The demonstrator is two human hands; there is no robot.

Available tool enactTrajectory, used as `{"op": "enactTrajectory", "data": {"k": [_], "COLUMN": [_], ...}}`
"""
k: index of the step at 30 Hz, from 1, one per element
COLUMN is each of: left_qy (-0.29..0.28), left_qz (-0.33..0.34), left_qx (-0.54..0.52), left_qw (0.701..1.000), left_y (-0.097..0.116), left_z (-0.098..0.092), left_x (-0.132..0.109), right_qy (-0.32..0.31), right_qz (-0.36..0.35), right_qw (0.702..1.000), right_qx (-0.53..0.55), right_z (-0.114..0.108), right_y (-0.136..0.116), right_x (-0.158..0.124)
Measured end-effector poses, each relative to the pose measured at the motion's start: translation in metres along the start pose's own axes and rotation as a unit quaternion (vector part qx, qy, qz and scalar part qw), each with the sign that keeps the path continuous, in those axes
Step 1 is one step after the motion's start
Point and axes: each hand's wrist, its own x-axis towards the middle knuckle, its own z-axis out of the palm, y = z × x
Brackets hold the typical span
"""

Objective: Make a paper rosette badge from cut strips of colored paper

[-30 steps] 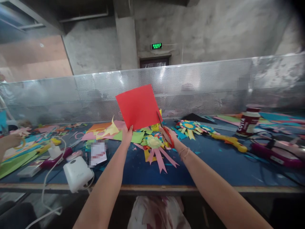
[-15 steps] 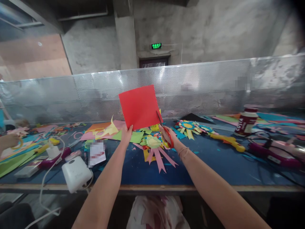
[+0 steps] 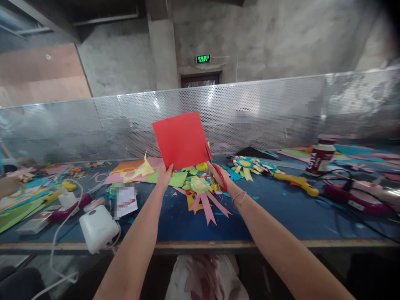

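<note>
A red sheet of paper (image 3: 181,141) is held up above the table, its lower left corner pinched by my left hand (image 3: 164,175). In my right hand (image 3: 218,175) is a pair of red-handled scissors (image 3: 223,183), fingers wrapped round the handles. The dark blades point up and lie at the sheet's right edge; I cannot tell how far they stand apart. Below the sheet lies a paper rosette (image 3: 200,186) with a pale yellow middle and pink ribbon tails (image 3: 208,208), on the blue tabletop.
More rosettes (image 3: 245,164) and a yellow glue gun (image 3: 296,183) lie on the right, near a dark red bottle (image 3: 321,157). Leftward are a white charger box (image 3: 99,228), a cable and coloured paper sheets (image 3: 175,178). Another person's hand (image 3: 8,186) is at the far left.
The whole view has shifted slightly, so things appear a little further left. My hands hold the red sheet and scissors in nearly the same pose.
</note>
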Motion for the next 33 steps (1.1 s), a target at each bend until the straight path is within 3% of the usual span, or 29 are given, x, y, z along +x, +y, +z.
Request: {"op": "enactTrajectory", "data": {"k": [10, 13, 21, 26, 33], "left_qy": [-0.015, -0.034, 0.0, -0.012, -0.026], "left_qz": [-0.032, -0.019, 0.0, 0.005, 0.015], "left_qx": [-0.098, -0.076, 0.011, 0.023, 0.026], "left_qw": [0.995, 0.996, 1.0, 1.0, 0.999], "left_y": [0.012, 0.012, 0.009, 0.008, 0.008], "left_z": [0.002, 0.0, -0.008, -0.01, -0.01], "left_x": [-0.005, -0.003, 0.0, 0.001, 0.0], "right_qy": [-0.007, -0.016, -0.022, -0.024, 0.017], "right_qz": [0.006, 0.004, 0.003, -0.006, 0.009], "right_qw": [1.0, 1.0, 1.0, 1.0, 0.999], "right_qx": [-0.006, -0.002, -0.014, 0.006, -0.027], "right_z": [-0.001, -0.002, -0.001, 0.0, 0.0], "right_y": [0.007, 0.003, -0.009, -0.013, -0.014], "right_x": [0.004, 0.003, -0.002, -0.005, -0.006]}}
